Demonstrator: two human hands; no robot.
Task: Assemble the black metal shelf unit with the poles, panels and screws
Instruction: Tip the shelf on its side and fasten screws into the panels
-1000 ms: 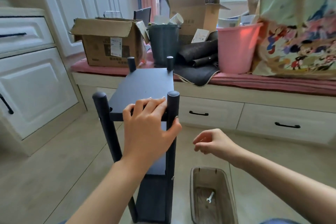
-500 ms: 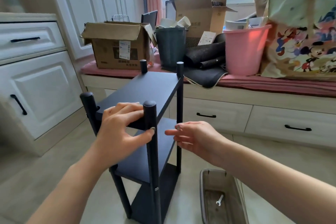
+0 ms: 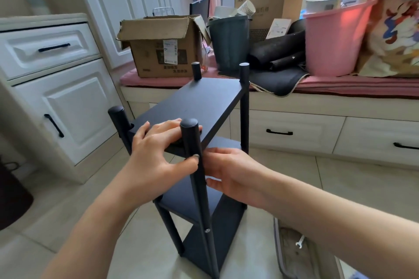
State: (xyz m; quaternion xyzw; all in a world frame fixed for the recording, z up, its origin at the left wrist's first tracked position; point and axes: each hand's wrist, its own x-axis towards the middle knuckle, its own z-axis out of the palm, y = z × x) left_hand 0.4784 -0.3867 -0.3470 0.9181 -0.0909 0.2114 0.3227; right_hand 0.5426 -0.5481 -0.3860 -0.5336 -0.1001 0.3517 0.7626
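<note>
We see the black shelf (image 3: 199,106) standing on the floor (image 3: 56,210), right in front of us. It has three panels, one above the other, and four poles at the corners.

Our left hand (image 3: 156,154) rests on the near edge of the top panel (image 3: 204,99). Its fingers (image 3: 165,125) lie flat on the panel, and its thumb (image 3: 188,161) presses the side of the near pole (image 3: 195,165). So this hand holds the panel edge between thumb and fingers.

Our right hand (image 3: 231,172) is just to the right of that pole, under the top panel. Its fingers reach toward the pole and touch it, near the left thumb. They look nearly straight. We cannot tell if they hold anything small.

A screw (image 3: 206,230) shows lower down on the same pole, well below both hands.

Below our right arm is a tray (image 3: 280,253) on the floor with a small white wrench (image 3: 299,242) in it.

Behind the shelf, past our fingers, a bench (image 3: 294,102) with drawers carries a box (image 3: 163,47), a dark bin (image 3: 229,41) and a pink bucket (image 3: 333,38).
</note>
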